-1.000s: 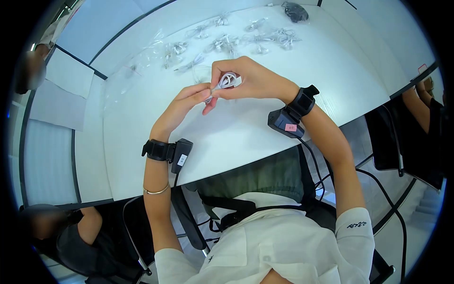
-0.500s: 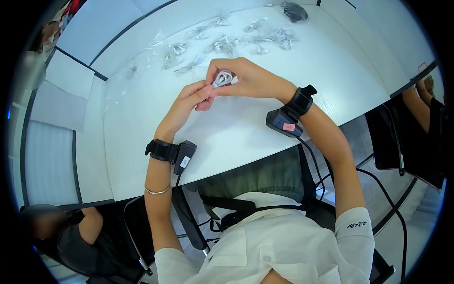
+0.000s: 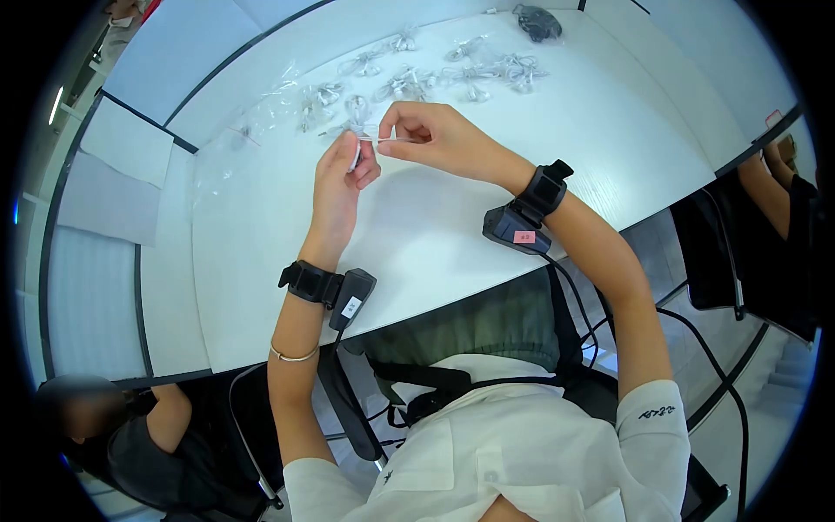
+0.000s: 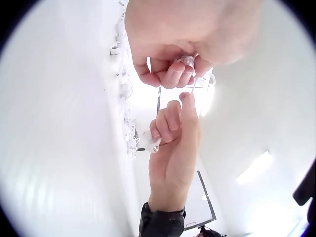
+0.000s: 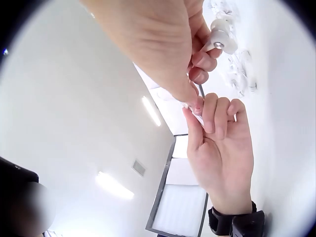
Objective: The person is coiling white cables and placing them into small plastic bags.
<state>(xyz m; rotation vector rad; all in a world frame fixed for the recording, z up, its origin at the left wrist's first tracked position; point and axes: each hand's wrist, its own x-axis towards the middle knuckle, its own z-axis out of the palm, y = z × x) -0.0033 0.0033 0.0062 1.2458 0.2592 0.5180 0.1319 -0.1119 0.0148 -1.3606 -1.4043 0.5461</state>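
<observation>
Above the white table, both hands hold one set of white earphones with a cable. My left hand (image 3: 335, 191) grips the folded cable bundle (image 4: 187, 61), which is mostly hidden by the fingers. My right hand (image 3: 457, 139) pinches a thin strand of cable (image 3: 372, 139) between thumb and forefinger, a short way from the left fingertips. Two white earbuds (image 5: 223, 40) with a silver dot stick out from the right hand's other, curled fingers. In the left wrist view, a small loop of cable shows beyond the left hand.
Several coiled white cables (image 3: 404, 84) in clear bags lie across the back of the table (image 3: 557, 174). A black bundle (image 3: 538, 23) sits at the back right. Crumpled clear plastic (image 3: 230, 143) lies at the left, near the partition (image 3: 139, 139).
The hands have drawn apart. The coiled cable, earlier looped in the right hand, is now in the left, with a thin strand stretched between them.
</observation>
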